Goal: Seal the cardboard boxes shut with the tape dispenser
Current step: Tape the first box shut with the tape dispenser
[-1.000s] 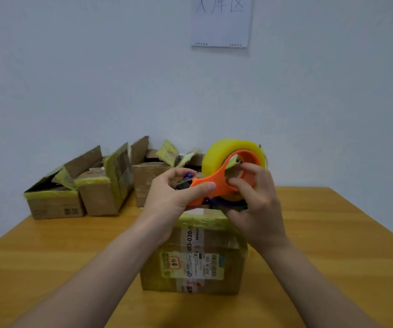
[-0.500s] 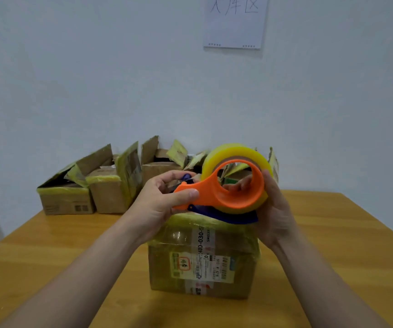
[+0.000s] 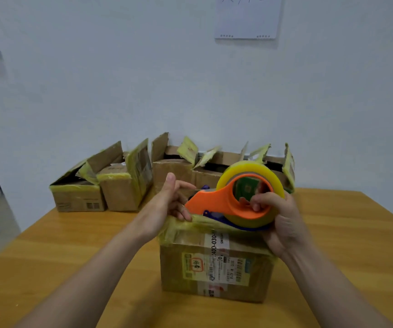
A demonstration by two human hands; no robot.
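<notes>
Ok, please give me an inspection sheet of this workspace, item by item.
Surface: wooden table, carries all the boxes.
Job's things: front box, flaps down, labels on the near side; orange dispenser with tape roll, at the box's top; open boxes in a row at the back, flaps up.
Clutter: nothing seen.
Hands: right hand grips the dispenser, fingers through the roll's core; left hand beside the handle, fingers loose, tips at the box's top edge.
Cables: nothing seen.
Surroundings: white wall; paper sheet on it.
</notes>
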